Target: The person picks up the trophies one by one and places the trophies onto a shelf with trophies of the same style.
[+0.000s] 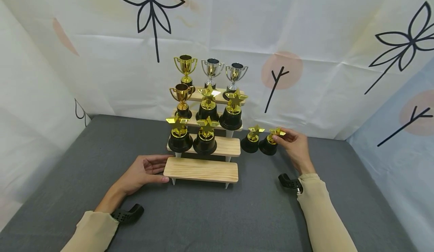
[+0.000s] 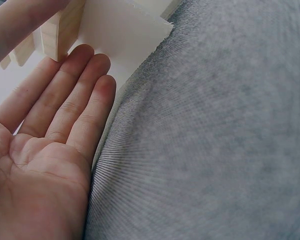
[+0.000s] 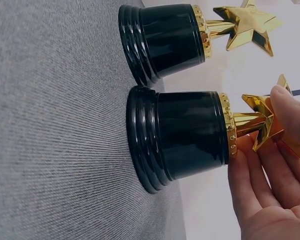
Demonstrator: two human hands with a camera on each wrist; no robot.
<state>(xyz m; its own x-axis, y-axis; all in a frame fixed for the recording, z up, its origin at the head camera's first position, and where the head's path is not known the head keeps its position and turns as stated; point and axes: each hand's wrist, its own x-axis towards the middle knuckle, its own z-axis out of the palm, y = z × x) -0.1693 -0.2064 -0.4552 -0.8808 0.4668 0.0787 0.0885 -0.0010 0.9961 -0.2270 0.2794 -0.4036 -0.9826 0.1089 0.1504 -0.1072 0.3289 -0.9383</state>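
My right hand [image 1: 295, 149] pinches the gold star of a star trophy [image 1: 268, 146] with a black base. In the right wrist view, that trophy's base [image 3: 192, 135] stands on the cloth, close beside a second star trophy [image 3: 170, 37]. My left hand [image 1: 144, 173] is at the left end of a tiered wooden display stand [image 1: 201, 169], its fingers nearly straight. The left wrist view shows the fingertips [image 2: 102, 87] against the stand's white side support [image 2: 125, 40]; whether they press on it I cannot tell.
On the stand's top tier are a gold cup trophy [image 1: 185, 65] and two silver ones [image 1: 212, 69]. Below are a bronze-toned cup [image 1: 182, 93] and several star trophies [image 1: 205, 142]. Grey cloth [image 1: 251, 214] covers the table; a patterned white curtain [image 1: 237, 26] hangs behind.
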